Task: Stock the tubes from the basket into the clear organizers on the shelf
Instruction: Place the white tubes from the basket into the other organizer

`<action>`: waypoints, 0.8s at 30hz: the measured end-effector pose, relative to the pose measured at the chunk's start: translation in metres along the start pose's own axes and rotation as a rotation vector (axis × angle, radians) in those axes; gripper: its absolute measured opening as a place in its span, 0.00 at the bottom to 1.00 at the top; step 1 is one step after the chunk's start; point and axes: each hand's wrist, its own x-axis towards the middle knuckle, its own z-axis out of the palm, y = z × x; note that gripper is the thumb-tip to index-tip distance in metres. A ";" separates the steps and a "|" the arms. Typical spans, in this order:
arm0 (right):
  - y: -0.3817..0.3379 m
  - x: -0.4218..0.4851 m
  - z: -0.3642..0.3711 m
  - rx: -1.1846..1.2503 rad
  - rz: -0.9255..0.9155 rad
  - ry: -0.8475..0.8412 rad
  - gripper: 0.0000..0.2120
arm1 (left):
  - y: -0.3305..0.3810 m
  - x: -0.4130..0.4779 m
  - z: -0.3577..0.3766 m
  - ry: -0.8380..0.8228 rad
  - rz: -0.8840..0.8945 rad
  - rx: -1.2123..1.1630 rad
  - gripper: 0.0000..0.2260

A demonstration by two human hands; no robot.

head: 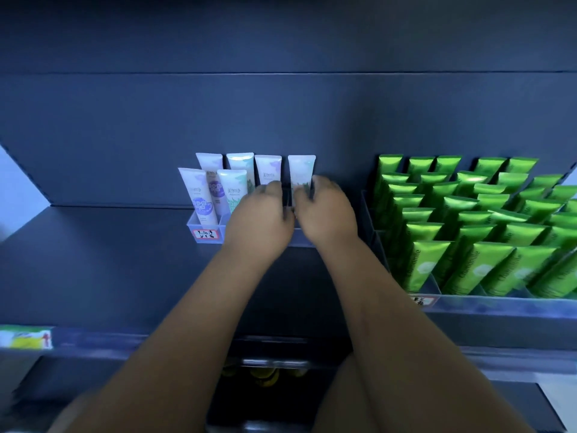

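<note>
Bare forearms [390, 323], left hand [260, 221], right hand [327, 215] (fingertips blurred)

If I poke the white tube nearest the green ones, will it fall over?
Probably tippy: the rightmost white tube stands tall and narrow. The clear organizer walls reach only its lower part, so it would likely lean, not drop. It looks like thin plastic, so probably light.

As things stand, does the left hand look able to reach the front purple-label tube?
Probably yes: the left hand is at the clear organizer, and the front purple-label tube stands in its front-left slot with nothing in front of it.
</note>
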 end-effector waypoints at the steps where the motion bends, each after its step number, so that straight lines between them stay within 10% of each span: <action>1: -0.007 -0.006 -0.003 -0.033 -0.032 -0.005 0.18 | -0.004 -0.009 -0.005 0.015 -0.001 0.067 0.09; 10: -0.088 -0.091 -0.017 -0.117 -0.427 -0.042 0.29 | -0.057 -0.093 -0.078 0.331 -0.099 0.300 0.29; 24: -0.234 -0.286 0.052 0.144 -0.966 -0.414 0.34 | -0.155 -0.348 -0.194 0.459 -0.696 0.572 0.32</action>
